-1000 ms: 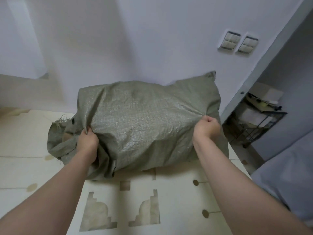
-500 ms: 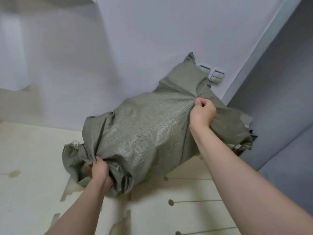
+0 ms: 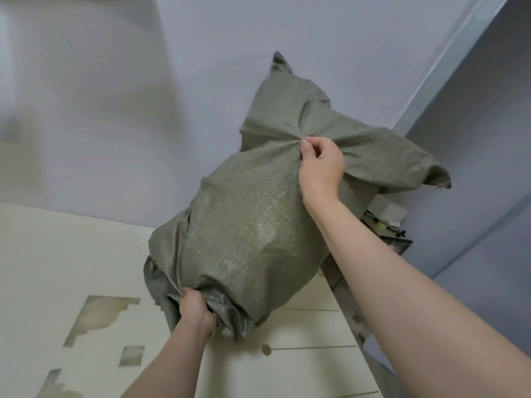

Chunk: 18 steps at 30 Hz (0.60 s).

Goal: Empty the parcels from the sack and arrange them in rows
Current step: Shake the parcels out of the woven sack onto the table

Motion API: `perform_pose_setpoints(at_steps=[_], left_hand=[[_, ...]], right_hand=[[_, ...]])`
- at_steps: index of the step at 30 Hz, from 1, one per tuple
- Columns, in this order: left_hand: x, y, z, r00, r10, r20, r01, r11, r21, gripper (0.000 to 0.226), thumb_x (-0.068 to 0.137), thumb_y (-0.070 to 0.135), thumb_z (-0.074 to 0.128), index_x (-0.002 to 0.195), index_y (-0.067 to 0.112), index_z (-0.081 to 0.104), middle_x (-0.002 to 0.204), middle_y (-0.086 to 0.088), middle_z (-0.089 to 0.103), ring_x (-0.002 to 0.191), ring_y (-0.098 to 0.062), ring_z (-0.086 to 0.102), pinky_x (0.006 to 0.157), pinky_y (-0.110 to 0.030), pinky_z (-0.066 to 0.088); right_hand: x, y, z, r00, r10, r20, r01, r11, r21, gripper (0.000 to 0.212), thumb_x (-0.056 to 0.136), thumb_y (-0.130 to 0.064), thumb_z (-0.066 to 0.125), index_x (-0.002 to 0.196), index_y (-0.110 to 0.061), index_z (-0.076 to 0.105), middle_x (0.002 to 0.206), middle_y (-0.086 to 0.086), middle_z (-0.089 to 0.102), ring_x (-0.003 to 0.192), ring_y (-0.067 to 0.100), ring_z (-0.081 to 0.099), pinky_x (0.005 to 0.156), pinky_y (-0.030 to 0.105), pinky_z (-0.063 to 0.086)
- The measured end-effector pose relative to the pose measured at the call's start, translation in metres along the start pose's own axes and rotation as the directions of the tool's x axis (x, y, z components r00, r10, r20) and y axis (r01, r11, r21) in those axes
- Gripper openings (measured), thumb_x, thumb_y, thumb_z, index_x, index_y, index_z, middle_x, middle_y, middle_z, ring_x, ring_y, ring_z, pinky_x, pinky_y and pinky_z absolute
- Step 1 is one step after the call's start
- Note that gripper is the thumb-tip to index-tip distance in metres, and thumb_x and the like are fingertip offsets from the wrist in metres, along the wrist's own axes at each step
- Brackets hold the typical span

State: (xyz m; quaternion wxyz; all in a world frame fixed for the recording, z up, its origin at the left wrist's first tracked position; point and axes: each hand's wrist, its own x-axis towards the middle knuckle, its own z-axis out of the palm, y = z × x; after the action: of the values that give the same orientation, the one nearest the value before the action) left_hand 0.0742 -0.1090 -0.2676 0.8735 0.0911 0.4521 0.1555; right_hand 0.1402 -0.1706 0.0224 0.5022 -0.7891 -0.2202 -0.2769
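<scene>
A bulging grey-green woven sack (image 3: 253,231) is tipped up steeply in the middle of the view, its closed bottom corners high against the wall and its bunched mouth low over the cream mat (image 3: 71,268). My right hand (image 3: 320,168) pinches the fabric near the raised bottom end. My left hand (image 3: 196,310) grips the gathered cloth at the mouth. The parcels inside are hidden; none shows on the mat.
The cream mat with beige block patterns and dots covers the floor on the left and in front. A pale wall stands close behind the sack. To the right, a metal door frame (image 3: 448,70) and a small rack with boxes (image 3: 386,222) sit beyond the mat's edge.
My right hand has lifted the sack's bottom end higher, from lying flat to steeply tilted. My left hand has kept its hold on the mouth, which dropped lower toward the mat.
</scene>
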Motion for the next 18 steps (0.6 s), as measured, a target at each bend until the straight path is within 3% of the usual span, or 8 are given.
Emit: perform_pose_setpoints(at_steps=[5, 7, 9, 11, 13, 16, 18], left_hand=[[-0.016, 0.023, -0.011, 0.999, -0.015, -0.037, 0.023, 0.969, 0.245, 0.039, 0.097, 0.038, 0.051, 0.125, 0.01, 0.057, 0.122, -0.014, 0.064, 0.113, -0.039, 0.059, 0.095, -0.063, 0.046], [-0.012, 0.045, -0.017, 0.995, 0.085, -0.043, -0.07, 0.958, 0.277, 0.051, 0.095, 0.044, 0.05, 0.13, 0.007, 0.056, 0.129, -0.014, 0.06, 0.116, -0.036, 0.058, 0.101, -0.055, 0.045], [-0.002, 0.071, -0.017, 0.967, 0.213, -0.14, -0.15, 0.92, 0.363, 0.075, 0.086, 0.063, 0.044, 0.14, 0.012, 0.046, 0.143, -0.012, 0.05, 0.127, -0.035, 0.05, 0.11, -0.05, 0.039], [-0.012, 0.1, -0.007, 0.912, 0.366, -0.186, -0.202, 0.794, 0.573, 0.086, 0.081, 0.074, 0.034, 0.149, 0.022, 0.033, 0.154, -0.01, 0.034, 0.14, -0.034, 0.034, 0.117, -0.047, 0.027], [-0.048, 0.12, 0.018, 0.845, 0.53, -0.069, -0.34, 0.634, 0.695, 0.083, 0.088, 0.075, 0.027, 0.154, 0.026, 0.022, 0.16, -0.01, 0.023, 0.146, -0.032, 0.022, 0.119, -0.046, 0.016], [-0.096, 0.144, 0.072, 0.699, 0.691, 0.181, -0.616, 0.454, 0.644, 0.082, 0.092, 0.069, 0.037, 0.156, 0.021, 0.018, 0.161, -0.009, 0.023, 0.149, -0.03, 0.018, 0.121, -0.048, 0.013], [-0.126, 0.153, 0.106, 0.605, 0.725, 0.33, -0.712, 0.306, 0.633, 0.087, 0.09, 0.07, 0.042, 0.156, 0.02, 0.017, 0.162, -0.006, 0.022, 0.15, -0.03, 0.015, 0.12, -0.051, 0.013]], right_hand=[[-0.038, -0.004, 0.018, 0.981, -0.088, 0.173, 0.085, 0.996, 0.024, 0.012, 0.095, -0.017, 0.059, 0.096, -0.011, 0.069, 0.097, 0.0, 0.066, 0.091, 0.013, 0.058, 0.082, 0.025, 0.043], [-0.047, 0.0, 0.021, 0.978, -0.06, 0.199, 0.051, 0.997, 0.05, 0.011, 0.096, -0.016, 0.058, 0.095, -0.013, 0.068, 0.095, -0.002, 0.065, 0.089, 0.011, 0.057, 0.082, 0.025, 0.043], [-0.05, 0.004, 0.02, 0.977, -0.016, 0.213, -0.001, 0.997, 0.08, 0.01, 0.096, -0.017, 0.058, 0.095, -0.014, 0.068, 0.096, 0.0, 0.066, 0.091, 0.014, 0.059, 0.084, 0.029, 0.046], [-0.051, 0.009, 0.016, 0.97, 0.026, 0.24, -0.054, 0.993, 0.109, 0.011, 0.096, -0.019, 0.058, 0.095, -0.014, 0.067, 0.097, 0.003, 0.068, 0.092, 0.017, 0.061, 0.085, 0.032, 0.049], [-0.053, 0.012, 0.01, 0.958, 0.051, 0.283, -0.087, 0.989, 0.117, 0.011, 0.097, -0.019, 0.058, 0.094, -0.013, 0.067, 0.098, 0.004, 0.068, 0.092, 0.017, 0.061, 0.083, 0.031, 0.048], [-0.056, 0.016, 0.001, 0.933, 0.044, 0.357, -0.111, 0.979, 0.17, 0.011, 0.096, -0.018, 0.06, 0.092, -0.012, 0.068, 0.095, 0.006, 0.069, 0.088, 0.017, 0.062, 0.081, 0.03, 0.048], [-0.062, 0.015, -0.004, 0.902, 0.018, 0.431, -0.119, 0.971, 0.209, 0.008, 0.095, -0.016, 0.061, 0.091, -0.014, 0.068, 0.09, 0.002, 0.068, 0.082, 0.009, 0.059, 0.077, 0.021, 0.047]])
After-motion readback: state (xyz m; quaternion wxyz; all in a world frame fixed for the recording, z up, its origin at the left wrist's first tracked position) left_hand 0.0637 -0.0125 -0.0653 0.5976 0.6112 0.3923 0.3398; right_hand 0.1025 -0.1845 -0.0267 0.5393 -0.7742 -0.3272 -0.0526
